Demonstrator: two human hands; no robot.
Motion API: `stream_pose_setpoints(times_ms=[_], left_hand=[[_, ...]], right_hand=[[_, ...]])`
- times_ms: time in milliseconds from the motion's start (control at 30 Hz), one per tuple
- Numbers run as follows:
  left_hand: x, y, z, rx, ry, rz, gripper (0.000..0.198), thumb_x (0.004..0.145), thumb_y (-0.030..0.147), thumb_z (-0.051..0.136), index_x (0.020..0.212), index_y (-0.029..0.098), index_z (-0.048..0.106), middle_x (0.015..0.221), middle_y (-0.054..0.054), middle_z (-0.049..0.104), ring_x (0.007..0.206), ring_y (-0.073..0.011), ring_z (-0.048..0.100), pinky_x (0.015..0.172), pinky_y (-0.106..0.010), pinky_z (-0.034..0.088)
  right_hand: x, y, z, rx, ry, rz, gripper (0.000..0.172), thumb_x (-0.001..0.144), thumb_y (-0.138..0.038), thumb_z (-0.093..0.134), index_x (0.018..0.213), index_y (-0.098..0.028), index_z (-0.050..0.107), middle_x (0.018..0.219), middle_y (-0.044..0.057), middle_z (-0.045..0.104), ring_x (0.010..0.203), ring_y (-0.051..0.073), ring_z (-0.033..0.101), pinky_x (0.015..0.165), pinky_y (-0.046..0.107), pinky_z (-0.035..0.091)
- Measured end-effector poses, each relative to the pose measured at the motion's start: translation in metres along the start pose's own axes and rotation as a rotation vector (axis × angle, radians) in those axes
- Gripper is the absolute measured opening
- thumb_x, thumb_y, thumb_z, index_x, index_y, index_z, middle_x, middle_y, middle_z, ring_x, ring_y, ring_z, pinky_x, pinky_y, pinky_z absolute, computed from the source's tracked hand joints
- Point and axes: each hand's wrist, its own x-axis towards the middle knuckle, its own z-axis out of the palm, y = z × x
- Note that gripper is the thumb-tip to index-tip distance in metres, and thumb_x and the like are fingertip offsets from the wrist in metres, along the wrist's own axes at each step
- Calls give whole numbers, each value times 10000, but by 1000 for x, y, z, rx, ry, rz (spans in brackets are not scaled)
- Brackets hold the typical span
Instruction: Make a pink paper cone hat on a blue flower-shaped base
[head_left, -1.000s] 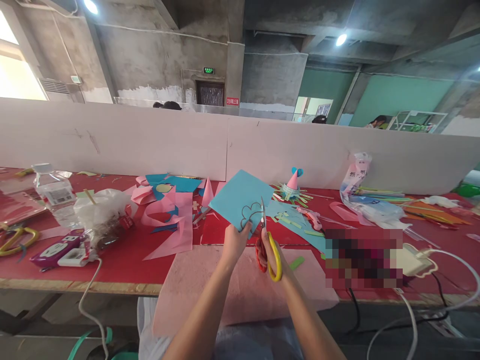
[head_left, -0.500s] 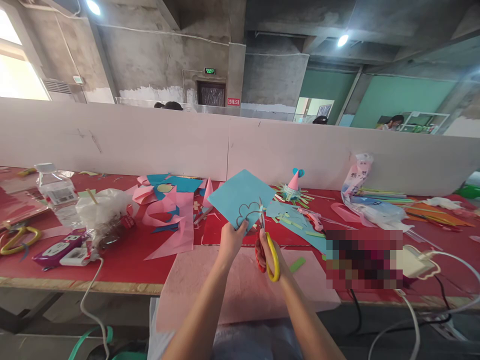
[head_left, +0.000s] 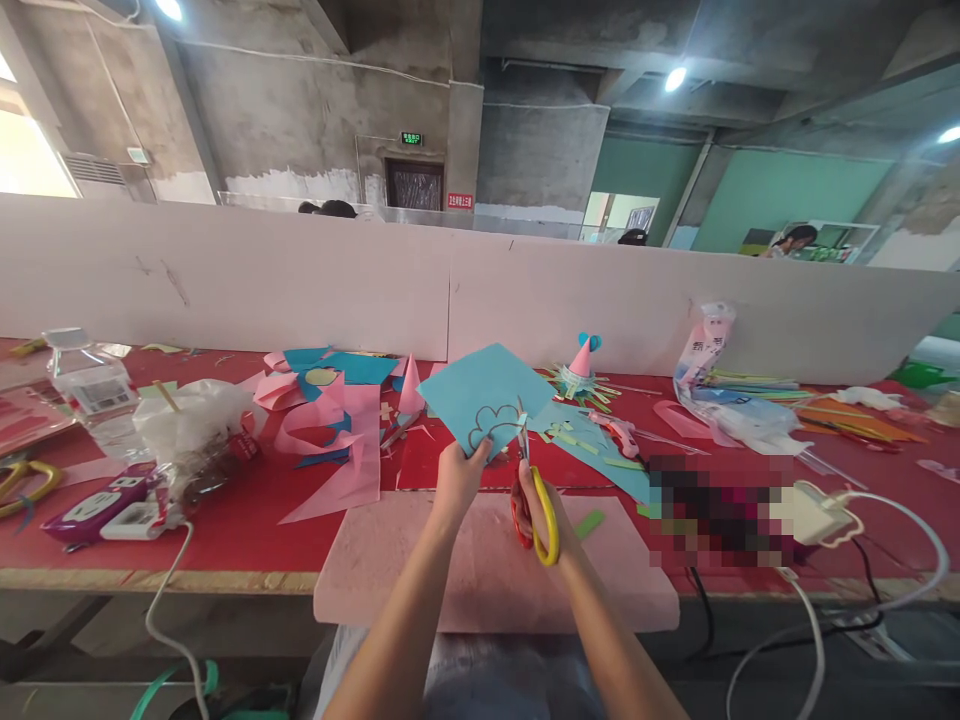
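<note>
My left hand [head_left: 456,480] pinches the lower corner of a blue paper sheet [head_left: 480,392] held up above the red table [head_left: 225,530]. A cloud-like outline is drawn on the sheet near my fingers. My right hand [head_left: 546,510] grips scissors [head_left: 534,500] with red and yellow handles. Their blades point up into the sheet's lower right edge, beside the drawn outline. Both hands hover over a pink pad [head_left: 487,570] at the table's front edge.
Pink and blue paper scraps [head_left: 330,420] lie left of centre, with a plastic bottle [head_left: 94,385], a plastic bag [head_left: 195,415] and a power strip [head_left: 97,505] further left. A small pink paper cone [head_left: 581,358] stands behind. A charger [head_left: 814,512] with cables lies right. A white partition [head_left: 450,290] backs the table.
The blue sheet has turned slightly in my left hand and the scissors have worked a little further along the drawn outline. The view has shifted a bit.
</note>
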Motion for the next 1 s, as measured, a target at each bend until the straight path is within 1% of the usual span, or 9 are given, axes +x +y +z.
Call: stream_pose_setpoints(times_ms=[100, 233, 333, 467, 567, 700, 867, 933, 1000], left_hand=[[3, 0, -2, 0, 1, 2, 260, 739, 356, 554, 735, 120, 663, 635, -46, 701, 654, -226, 689, 688, -309, 528], [7, -1, -4, 5, 19, 8, 252, 732, 360, 561, 741, 127, 655, 630, -40, 695, 663, -228, 688, 686, -306, 525], [12, -5, -6, -23, 26, 8, 251, 736, 357, 557, 757, 123, 646, 632, -43, 692, 654, -224, 687, 677, -312, 528], [18, -9, -10, -58, 48, 45, 263, 726, 372, 579, 792, 123, 630, 652, -50, 694, 666, -231, 688, 674, -325, 532], [21, -8, -13, -69, 51, 63, 270, 726, 369, 579, 822, 121, 626, 624, -45, 683, 632, -231, 684, 666, -335, 532], [21, -7, -16, -51, 65, 59, 258, 726, 366, 581, 806, 125, 627, 578, -31, 660, 592, -220, 675, 656, -327, 529], [23, -7, -20, -67, 88, 66, 297, 709, 396, 605, 805, 116, 628, 566, -29, 650, 598, -220, 669, 622, -312, 529], [22, -4, -20, -74, 118, 63, 305, 694, 398, 624, 802, 112, 631, 592, -34, 659, 614, -215, 669, 624, -301, 529], [18, 0, -18, -101, 159, 69, 316, 706, 402, 614, 836, 115, 633, 668, -40, 681, 618, -197, 667, 628, -287, 529]], right_hand=[[-2, -2, 0, -12, 6, 21, 488, 749, -687, 437, 585, -230, 391, 335, -77, 308, 253, 76, 261, 266, 214, 257], [-4, -4, -3, -35, 27, 38, 476, 742, -678, 458, 591, -230, 394, 332, -83, 304, 248, 75, 258, 255, 211, 266], [-3, -3, -6, -49, 16, 37, 475, 743, -672, 469, 597, -226, 395, 344, -85, 305, 249, 64, 254, 253, 200, 254], [-3, -2, -8, -72, 13, 36, 478, 729, -678, 484, 603, -229, 380, 336, -91, 297, 242, 64, 249, 250, 197, 251], [-3, -2, -7, -79, 8, 51, 490, 712, -693, 490, 607, -227, 382, 330, -93, 303, 237, 67, 259, 242, 196, 244], [-5, -1, -6, -70, -12, 15, 492, 719, -692, 483, 602, -226, 380, 320, -93, 308, 231, 68, 260, 239, 196, 246], [-6, -4, -4, -80, -19, -3, 502, 713, -697, 488, 593, -225, 367, 307, -94, 304, 227, 66, 261, 244, 192, 228], [-7, -7, -4, -90, -21, 8, 512, 702, -706, 491, 582, -224, 365, 304, -92, 302, 228, 64, 258, 246, 191, 220], [-8, -8, -3, -91, -22, 15, 513, 703, -706, 490, 580, -224, 365, 307, -90, 303, 231, 63, 258, 248, 191, 217]])
